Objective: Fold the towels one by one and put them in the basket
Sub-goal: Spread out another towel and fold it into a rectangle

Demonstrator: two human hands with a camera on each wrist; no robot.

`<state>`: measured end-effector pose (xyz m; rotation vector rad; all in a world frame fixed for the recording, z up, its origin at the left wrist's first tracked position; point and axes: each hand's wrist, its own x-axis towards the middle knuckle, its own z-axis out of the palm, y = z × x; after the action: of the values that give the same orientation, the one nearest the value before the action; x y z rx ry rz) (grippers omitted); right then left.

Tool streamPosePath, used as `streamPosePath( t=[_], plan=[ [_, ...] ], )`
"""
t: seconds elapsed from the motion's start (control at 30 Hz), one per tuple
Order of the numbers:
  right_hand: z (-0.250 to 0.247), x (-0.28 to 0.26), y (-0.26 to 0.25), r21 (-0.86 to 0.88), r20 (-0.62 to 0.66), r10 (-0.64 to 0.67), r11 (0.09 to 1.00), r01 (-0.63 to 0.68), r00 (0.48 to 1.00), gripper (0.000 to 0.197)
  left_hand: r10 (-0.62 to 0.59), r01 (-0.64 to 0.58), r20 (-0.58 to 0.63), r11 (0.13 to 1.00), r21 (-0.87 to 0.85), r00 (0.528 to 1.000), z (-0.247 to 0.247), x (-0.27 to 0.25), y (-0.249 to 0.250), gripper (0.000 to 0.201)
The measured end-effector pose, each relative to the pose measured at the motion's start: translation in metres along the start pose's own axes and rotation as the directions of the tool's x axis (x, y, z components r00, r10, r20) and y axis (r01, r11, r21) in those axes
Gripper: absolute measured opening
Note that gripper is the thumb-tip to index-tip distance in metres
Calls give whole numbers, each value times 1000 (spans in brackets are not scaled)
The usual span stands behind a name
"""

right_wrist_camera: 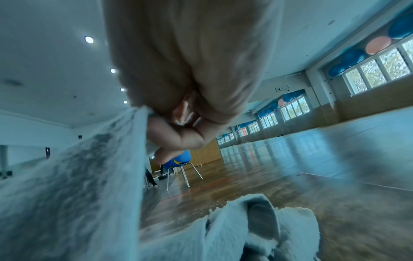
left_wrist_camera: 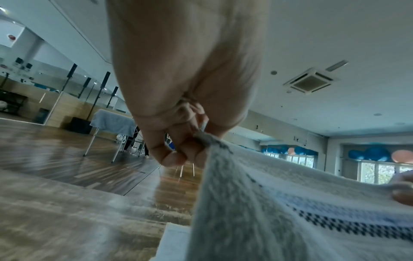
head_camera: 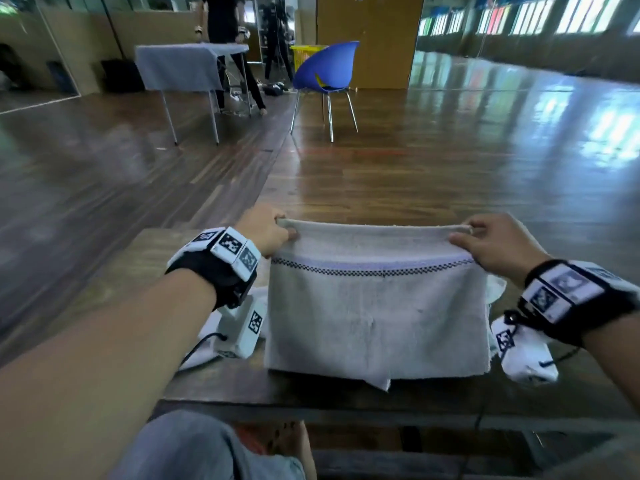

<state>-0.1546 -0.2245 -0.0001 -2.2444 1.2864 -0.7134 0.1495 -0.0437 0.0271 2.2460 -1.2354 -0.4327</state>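
A beige towel [head_camera: 375, 313] with a dark checked stripe hangs stretched between my two hands above the table. My left hand [head_camera: 273, 232] pinches its upper left corner, and the left wrist view shows my fingers [left_wrist_camera: 178, 155] curled on the towel's [left_wrist_camera: 279, 211] edge. My right hand [head_camera: 485, 239] pinches the upper right corner; in the right wrist view the towel [right_wrist_camera: 78, 185] runs down to the left of my fingers [right_wrist_camera: 178, 136]. The towel's lower edge hangs near the table's front. More white towels [right_wrist_camera: 257, 229] lie crumpled on the table behind it. No basket for the towels shows near me.
The wooden table [head_camera: 145, 271] stands in front of my knees. Across the wooden floor are a blue chair [head_camera: 327, 69], a yellow basket [head_camera: 304, 53] behind it, a cloth-covered table [head_camera: 180, 67] and a standing person [head_camera: 225, 29].
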Motion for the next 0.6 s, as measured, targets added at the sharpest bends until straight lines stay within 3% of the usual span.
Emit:
streamPosePath(
  t=[0.1, 0.17, 0.27, 0.37, 0.6],
  plan=[
    [26, 45, 15, -88, -37, 7, 996, -10, 999, 12, -8, 13, -87, 998, 56, 996, 28, 50, -4, 17],
    [44, 69, 29, -156, 12, 23, 988, -21, 1000, 15, -23, 35, -108, 993, 111, 994, 49, 78, -10, 17],
    [70, 89, 50, -250, 133, 83, 967, -48, 988, 16, -68, 78, -49, 969, 235, 997, 84, 110, -24, 22],
    [92, 93, 66, -321, 259, 93, 947, -5, 961, 20, -106, 87, 45, 945, 314, 993, 113, 124, -40, 42],
    [101, 89, 66, -274, 303, 18, 959, 69, 953, 18, 12, -48, 99, 929, 368, 995, 116, 122, -37, 36]
  ],
)
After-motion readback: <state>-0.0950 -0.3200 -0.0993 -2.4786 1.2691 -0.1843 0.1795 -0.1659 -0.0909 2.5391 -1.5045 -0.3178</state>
